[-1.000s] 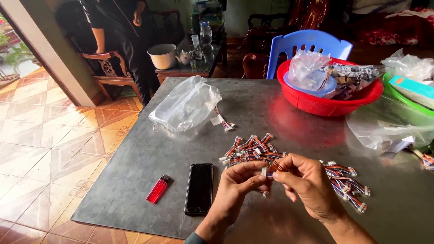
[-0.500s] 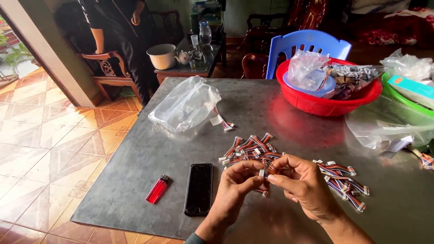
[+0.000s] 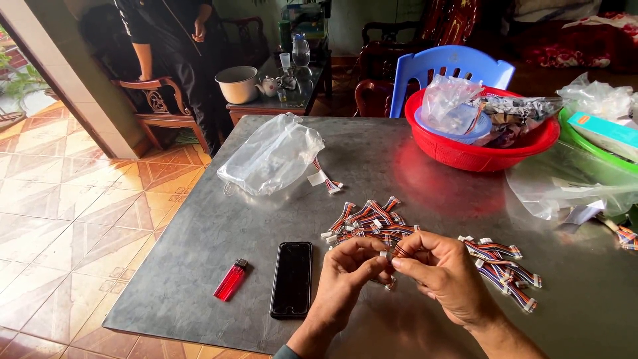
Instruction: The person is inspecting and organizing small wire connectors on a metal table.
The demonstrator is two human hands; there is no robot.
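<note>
Over the grey metal table (image 3: 199,252), my left hand (image 3: 349,276) and my right hand (image 3: 442,272) meet at the fingertips and pinch one short striped wire lead with white plugs (image 3: 392,256). A loose pile of the same striped leads (image 3: 369,219) lies just beyond my fingers. A smaller pile of leads (image 3: 505,269) lies to the right of my right hand.
A black phone (image 3: 292,279) and a red lighter (image 3: 230,280) lie left of my hands. A clear plastic bag (image 3: 272,156) sits further back, a red basin (image 3: 478,149) with bags at the back right. A person stands by a wooden chair (image 3: 159,106).
My fingers have closed in tighter on the lead and turned it slightly; both hands stay in the same place above the table.
</note>
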